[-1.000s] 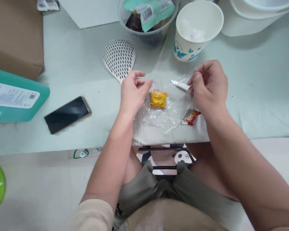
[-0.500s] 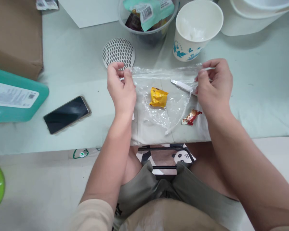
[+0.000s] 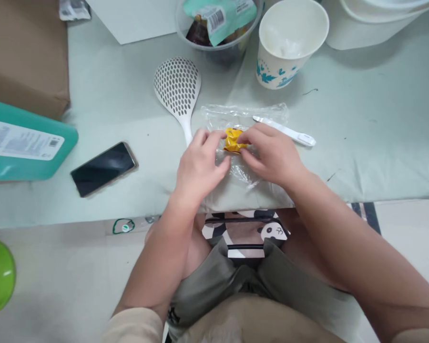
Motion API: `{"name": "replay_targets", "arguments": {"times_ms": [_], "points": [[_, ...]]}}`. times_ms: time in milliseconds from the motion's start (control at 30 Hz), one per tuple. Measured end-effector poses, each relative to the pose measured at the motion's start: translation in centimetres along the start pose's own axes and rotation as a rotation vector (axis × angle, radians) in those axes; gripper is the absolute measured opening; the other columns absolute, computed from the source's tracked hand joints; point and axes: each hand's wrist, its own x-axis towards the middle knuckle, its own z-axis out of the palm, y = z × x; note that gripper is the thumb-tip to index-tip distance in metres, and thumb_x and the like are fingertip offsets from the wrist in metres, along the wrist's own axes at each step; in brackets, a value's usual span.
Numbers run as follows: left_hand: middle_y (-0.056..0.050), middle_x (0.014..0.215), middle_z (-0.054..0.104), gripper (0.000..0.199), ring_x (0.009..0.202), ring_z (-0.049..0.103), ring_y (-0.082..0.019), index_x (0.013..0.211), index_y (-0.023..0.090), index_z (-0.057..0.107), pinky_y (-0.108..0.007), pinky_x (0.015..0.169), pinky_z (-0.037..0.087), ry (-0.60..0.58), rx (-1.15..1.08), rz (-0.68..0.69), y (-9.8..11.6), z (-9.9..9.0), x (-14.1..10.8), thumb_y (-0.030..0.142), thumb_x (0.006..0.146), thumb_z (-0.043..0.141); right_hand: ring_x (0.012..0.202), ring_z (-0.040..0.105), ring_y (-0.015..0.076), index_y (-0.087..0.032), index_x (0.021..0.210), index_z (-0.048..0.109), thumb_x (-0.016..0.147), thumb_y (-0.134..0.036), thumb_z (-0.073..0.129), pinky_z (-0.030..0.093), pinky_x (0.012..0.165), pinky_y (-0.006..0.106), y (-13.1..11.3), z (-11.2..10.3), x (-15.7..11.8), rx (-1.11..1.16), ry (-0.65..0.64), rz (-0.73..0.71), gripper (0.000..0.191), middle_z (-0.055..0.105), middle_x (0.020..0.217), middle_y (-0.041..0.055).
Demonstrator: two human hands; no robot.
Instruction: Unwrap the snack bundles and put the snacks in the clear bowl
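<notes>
A small yellow wrapped packet [image 3: 231,142], which looks like a sweet, lies on a clear plastic bag [image 3: 248,177] spread flat before me. My right hand [image 3: 271,153] has its thumb and fingertips on the packet's right side. At its left edge is my left hand [image 3: 203,164], thumb and fingers apart, the index fingertip at or almost at the wrapper. Behind my right hand lies a slim white-handled tool with a narrow tip [image 3: 289,132]. A white slotted skimmer [image 3: 178,85] rests left of the bag, part of its handle hidden by my left hand. The red wrapper is out of sight.
A phone [image 3: 104,169] lies at left beside a teal bottle [image 3: 28,143] and a brown box [image 3: 25,57]. Behind the bag stand a paper cup [image 3: 280,71], a clear tub of packets [image 3: 218,47] and stacked white containers [image 3: 361,33].
Both hands have let go of the plastic bag's far edge and come inward to the yellow packet. The bag now lies flatter. More of the skimmer and the white-handled tool shows.
</notes>
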Motion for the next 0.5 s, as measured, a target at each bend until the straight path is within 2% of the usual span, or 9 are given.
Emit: {"name": "replay_targets", "arguments": {"times_ms": [67, 167, 233, 333, 500], "points": [[-0.003, 0.094, 0.067, 0.023, 0.083, 0.065, -0.018, 0.104, 0.021, 0.07, -0.032, 0.079, 0.052, 0.022, -0.002, -0.049, -0.6, -0.1, -0.2, 0.011, 0.086, 0.06, 0.09, 0.067, 0.0261, -0.02, 0.105, 0.07, 0.089, -0.023, 0.052, 0.046, 0.069, 0.035, -0.1, -0.1, -0.1, -0.038, -0.08, 0.027, 0.024, 0.072, 0.101, 0.0108], [0.0, 0.08, 0.065, 0.018, 0.076, 0.063, -0.015, 0.094, 0.021, 0.069, -0.029, 0.075, 0.049, 0.057, -0.077, -0.095, -1.6, -0.5, -0.5, 0.008, 0.085, 0.059, 0.095, 0.067, 0.0275, -0.02, 0.111, 0.069, 0.09, -0.026, 0.054, 0.047, 0.07, 0.035, -0.5, -0.5, -0.8, -0.074, -0.162, 0.002, 0.026, 0.071, 0.109, 0.0118], [0.002, 0.078, 0.064, 0.017, 0.074, 0.062, -0.014, 0.093, 0.021, 0.068, -0.028, 0.073, 0.048, 0.064, -0.119, -0.116, -2.1, -0.8, -0.7, 0.009, 0.084, 0.06, 0.1, 0.067, 0.0288, -0.02, 0.116, 0.068, 0.091, -0.027, 0.055, 0.051, 0.074, 0.037, -0.8, -0.7, -1.6, -0.093, -0.182, -0.051, 0.029, 0.07, 0.116, 0.0133], [0.002, 0.077, 0.064, 0.015, 0.073, 0.062, -0.013, 0.092, 0.02, 0.068, -0.027, 0.072, 0.048, 0.062, -0.133, -0.141, -2.7, -1.5, -1.2, 0.01, 0.084, 0.061, 0.111, 0.067, 0.0326, -0.019, 0.127, 0.065, 0.093, -0.03, 0.057, 0.056, 0.087, 0.044, -1.1, -0.9, -3.2, -0.14, -0.198, -0.108, 0.037, 0.066, 0.13, 0.0168], [0.0, 0.084, 0.069, 0.012, 0.075, 0.063, -0.014, 0.089, 0.019, 0.068, -0.028, 0.074, 0.049, 0.044, -0.071, -0.16, -3.1, -2.9, -1.9, 0.01, 0.085, 0.061, 0.129, 0.062, 0.0386, -0.017, 0.146, 0.055, 0.095, -0.035, 0.06, 0.052, 0.107, 0.057, -0.1, -1.7, -5.1, -0.2, -0.266, -0.089, 0.054, 0.059, 0.147, 0.0209]]}}
